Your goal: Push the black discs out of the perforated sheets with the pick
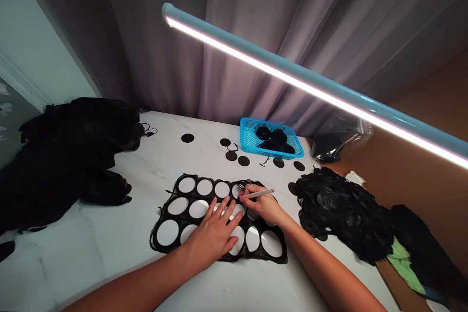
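Note:
A black sheet point(192, 191) with rows of round openings lies flat on the white table, white showing through the openings. Fingers spread, my left hand point(215, 231) presses down on the middle of this sheet. My right hand point(261, 203) pinches a slim, pale pen-like tool point(259, 193) with reddish marking over the sheet's upper right part. The tool's tip is hidden at my fingers, so I cannot tell whether it touches the sheet. Thin black strands point(243, 185) curl up beside my right fingers.
Behind the sheet stands a blue basket point(246, 146) with black pieces inside. Several black discs point(187, 138) lie on the table point(106, 243). Dark heaps of material flank the work, one on the left point(84, 156), another on the right point(340, 204). A lit tube lamp point(292, 73) crosses above.

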The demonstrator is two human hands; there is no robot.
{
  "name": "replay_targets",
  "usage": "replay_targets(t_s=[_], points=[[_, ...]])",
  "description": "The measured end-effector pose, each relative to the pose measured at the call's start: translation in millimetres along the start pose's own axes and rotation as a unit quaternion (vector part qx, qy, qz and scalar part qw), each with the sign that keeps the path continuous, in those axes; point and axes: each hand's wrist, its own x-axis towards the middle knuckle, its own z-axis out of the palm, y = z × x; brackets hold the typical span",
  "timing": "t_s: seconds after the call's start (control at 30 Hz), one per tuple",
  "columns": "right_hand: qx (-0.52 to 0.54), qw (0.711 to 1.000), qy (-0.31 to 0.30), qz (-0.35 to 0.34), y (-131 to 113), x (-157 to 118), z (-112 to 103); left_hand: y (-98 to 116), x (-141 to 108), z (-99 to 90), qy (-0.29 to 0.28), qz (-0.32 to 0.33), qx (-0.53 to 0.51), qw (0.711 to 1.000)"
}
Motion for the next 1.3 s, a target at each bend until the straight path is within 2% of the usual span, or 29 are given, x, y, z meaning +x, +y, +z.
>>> replay_targets(t_s=[0.13,0.27,0.37,0.43,0.5,0.6,0.63,0.7,0.77,0.87,0.93,1.0,1.07,1.2,1.3], points=[[-0.015,1.000,-0.006,-0.009,1.4,1.3,-2.6,0.2,-0.4,2.9,0.012,-0.003,-0.007,1.000],[-0.111,0.992,0.001,-0.051,-1.9,-2.7,5.9,0.8,-1.0,3.2,0.020,-0.008,-0.017,1.000],[-0.229,0.968,-0.005,-0.102,-7.2,-5.1,14.2,1.5,-0.5,1.0,0.015,-0.012,-0.022,1.000],[-0.282,0.950,-0.001,-0.131,-6.5,-0.1,10.1,1.7,0.0,0.1,0.003,-0.012,-0.019,1.000],[-0.306,0.943,0.060,-0.114,0.6,11.7,-6.6,1.5,0.1,0.4,-0.005,-0.010,-0.015,1.000],[-0.296,0.926,0.234,-0.017,18.3,34.6,-44.8,0.6,-0.8,1.4,0.001,-0.009,-0.019,1.000],[-0.270,0.923,0.276,0.004,23.5,41.0,-55.5,0.1,-1.2,1.1,0.003,-0.009,-0.025,1.000],[-0.185,0.933,0.308,0.028,29.4,49.9,-66.7,-1.3,-2.2,-1.1,0.001,-0.004,-0.040,0.999],[-0.108,0.952,0.285,0.033,28.4,53.8,-62.1,-3.7,-3.5,-5.3,0.005,0.002,-0.053,0.999],[-0.040,0.974,0.222,0.037,17.2,53.9,-36.5,-10.9,-7.6,-12.0,0.042,-0.030,-0.042,0.998],[0.067,0.982,0.168,0.054,7.0,53.0,-17.7,-17.8,-12.3,-14.2,0.060,-0.065,-0.020,0.996],[0.190,0.973,0.111,0.071,-2.8,52.0,-2.5,-24.8,-17.9,-13.5,0.056,-0.083,0.003,0.995],[0.263,0.960,0.066,0.077,-10.4,50.8,8.9,-29.8,-23.0,-10.9,0.043,-0.087,0.026,0.995],[0.273,0.959,-0.006,0.079,-19.0,45.1,23.8,-31.2,-28.0,-6.4,0.027,-0.094,0.048,0.994],[0.180,0.982,-0.029,0.051,-22.7,38.0,29.6,-28.5,-28.0,-6.5,0.028,-0.099,0.050,0.993]])
